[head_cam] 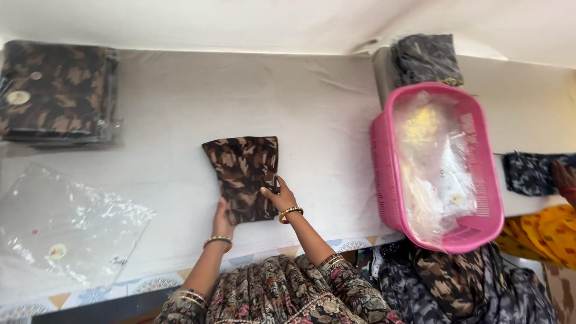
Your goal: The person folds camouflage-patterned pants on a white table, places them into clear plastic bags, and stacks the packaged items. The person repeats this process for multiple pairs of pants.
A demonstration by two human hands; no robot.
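A folded brown camouflage-print cloth lies on the white-covered table, in front of me. My left hand grips its near left corner. My right hand presses on the cloth's near right edge, with a small dark object between the fingers. Both wrists wear gold bangles.
A stack of packed camouflage cloths sits at the far left, with clear plastic bags near it. A pink basket holding plastic packets stands on the right. Another person's hand holds dark patterned cloth at the far right.
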